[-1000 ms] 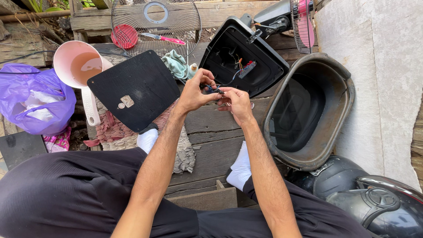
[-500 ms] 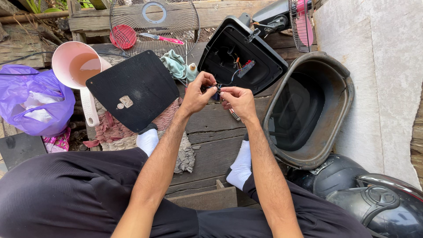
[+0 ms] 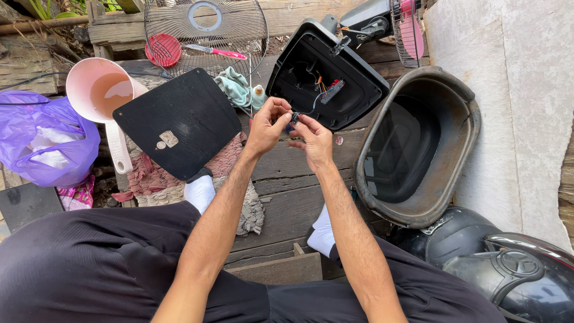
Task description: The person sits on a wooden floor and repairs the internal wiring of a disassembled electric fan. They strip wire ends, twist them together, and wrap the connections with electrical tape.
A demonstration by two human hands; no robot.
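My left hand (image 3: 268, 124) and my right hand (image 3: 313, 139) meet in front of me, both pinching one small dark part (image 3: 293, 118) between their fingertips. A thin wire runs from it toward the open black fan base housing (image 3: 326, 75), which shows coloured wires and a small board inside. A flat black cover plate (image 3: 179, 122) lies to the left of my hands on a woven rag. I sit on wooden planks with my white-socked feet out in front.
A wire fan guard (image 3: 206, 27) leans at the top, with a red-handled tool (image 3: 215, 52) on it. A pink scoop (image 3: 101, 96), a purple plastic bag (image 3: 45, 140), a dark oval tub (image 3: 418, 143), a black helmet (image 3: 508, 263) and a small bottle (image 3: 258, 94) surround me.
My view has tipped slightly and my hands have shifted a little closer together on the small part. Nothing else has moved.
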